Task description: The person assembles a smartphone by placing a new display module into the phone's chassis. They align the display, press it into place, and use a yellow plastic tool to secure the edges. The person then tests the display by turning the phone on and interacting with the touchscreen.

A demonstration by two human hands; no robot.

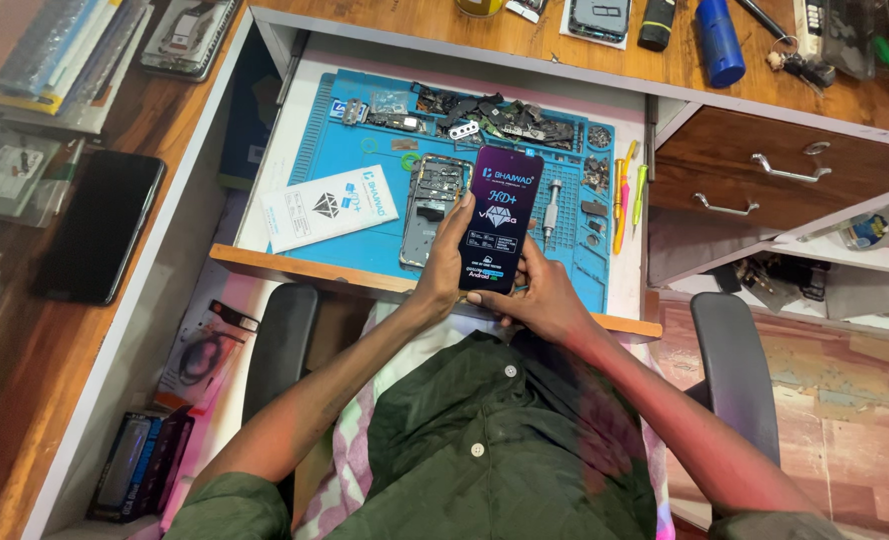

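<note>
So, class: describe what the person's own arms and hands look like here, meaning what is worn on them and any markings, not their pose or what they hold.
Both forearms are bare. The left hand and right hand wear no gloves, and no ring, watch or bracelet shows. Short dark green sleeves end near the elbows, matching the buttoned green shirt. No markings are visible on either arm.

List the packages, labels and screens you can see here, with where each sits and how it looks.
Phone display panel: held by both hands over the blue mat, tall dark rectangle, purple-tinted printed film.
White card package: on the mat's left, flat rectangle, blue print.
Black phone: left desk, dark screen.
</note>
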